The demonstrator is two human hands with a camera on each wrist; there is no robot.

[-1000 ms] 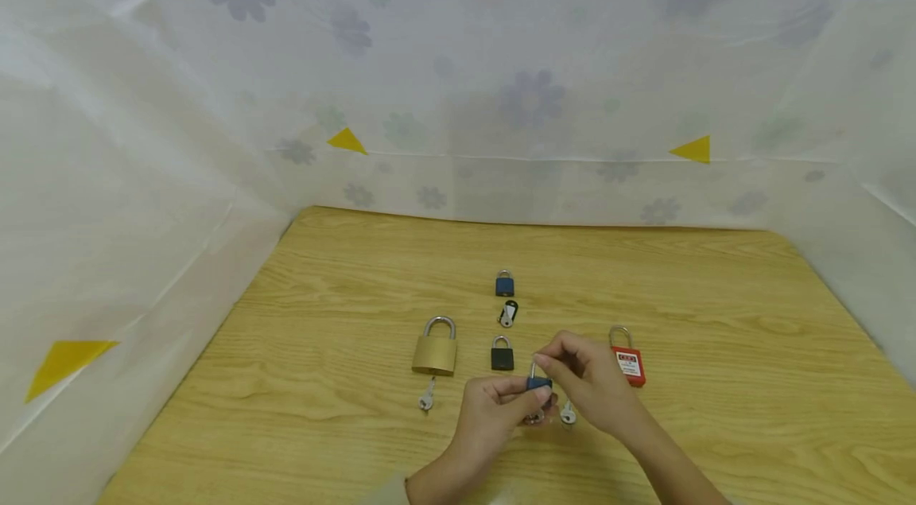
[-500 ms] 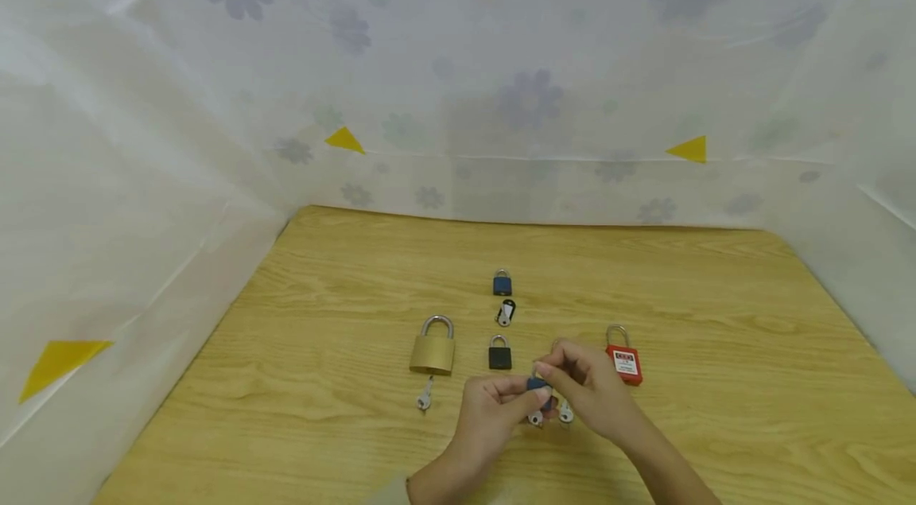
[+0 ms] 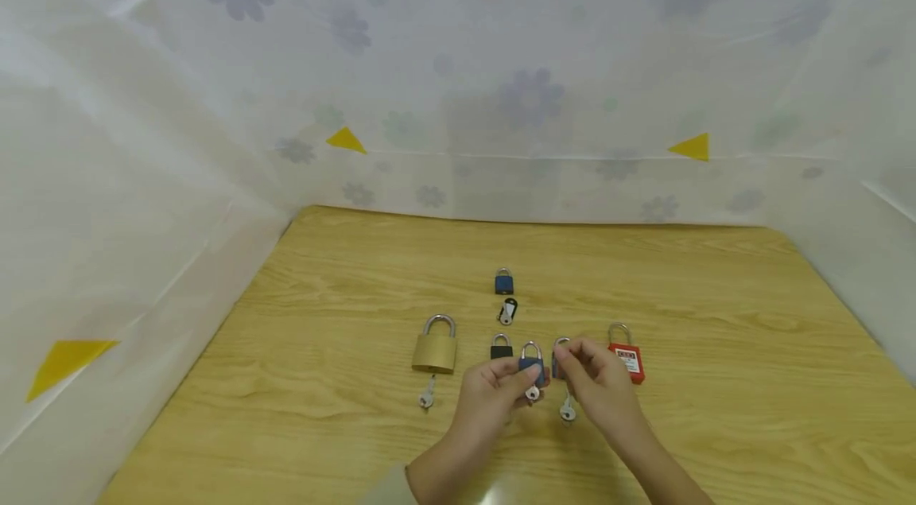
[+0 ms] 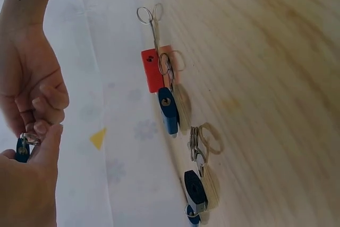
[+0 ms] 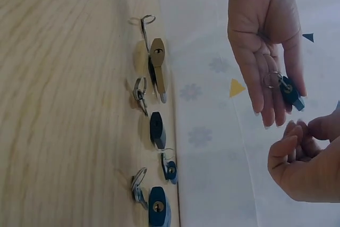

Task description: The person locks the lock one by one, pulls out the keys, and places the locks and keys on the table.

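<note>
A small blue padlock [image 3: 531, 370] with a silver shackle is held up by my left hand [image 3: 481, 405], thumb on its front face and fingers behind. A key on a ring sticks out of its bottom; the right wrist view shows this padlock [image 5: 292, 95] pinched near the fingertips. My right hand [image 3: 604, 386] hovers just to the right, fingers loosely curled, with nothing visible between thumb and fingers. Behind its fingertips, a second blue padlock [image 3: 556, 369] is partly hidden, with a key [image 3: 568, 410] below it. The held padlock partly covers a black padlock [image 3: 501, 351].
On the wooden table [image 3: 322, 441], a large brass padlock [image 3: 434, 352] lies left with a key [image 3: 426, 396] below. A red padlock [image 3: 628, 362] lies right. Farther back are another blue padlock [image 3: 504, 284] and a key with a black tag [image 3: 508, 312]. Flowered white sheeting [image 3: 529, 99] encloses the table.
My right fingers have let go of the held padlock's shackle and come apart from it. My left hand has raised and turned the padlock, so its whole shackle and key now show.
</note>
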